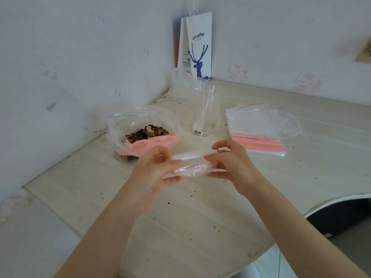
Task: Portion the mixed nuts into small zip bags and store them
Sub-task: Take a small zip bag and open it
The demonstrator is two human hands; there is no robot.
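Pale wood-grain table (190, 217) set in a corner, with dark crumbs scattered over it. Far left: a large clear bag (120, 125) sits open near the wall. Mixed nuts (148, 131) lie heaped inside, brown and pale pieces together, with a pink band (148, 144) across the near side of the heap; cannot tell what the band is. Just right of it and nearer the camera, the left hand (158, 167) is raised off the table, forearm coming up from the lower edge. Its fingers are curled in, and thumb and fingertips pinch the left end of a small zip bag (193, 164). That bag is clear with a thin red line along one edge. It hangs stretched between the two hands above the table and looks empty. Behind it, at mid-table, stands a clear plastic cup (204, 111), upright, with a barcode sticker low on its wall and a pale plastic utensil (207, 103) leaning inside. Further back in the corner, a white paper bag (199, 47) with a blue deer and "coffee" lettering leans against the wall. The right hand (230, 161) holds the right end of the small zip bag, fingers bent over the top and thumb beneath, clamped on the plastic. To the right, a stack of zip bags (259, 133) lies flat on the table, red seal lines bunched at its near edge. Far right, a dark rounded object (341, 213) sits below the table's curved edge.
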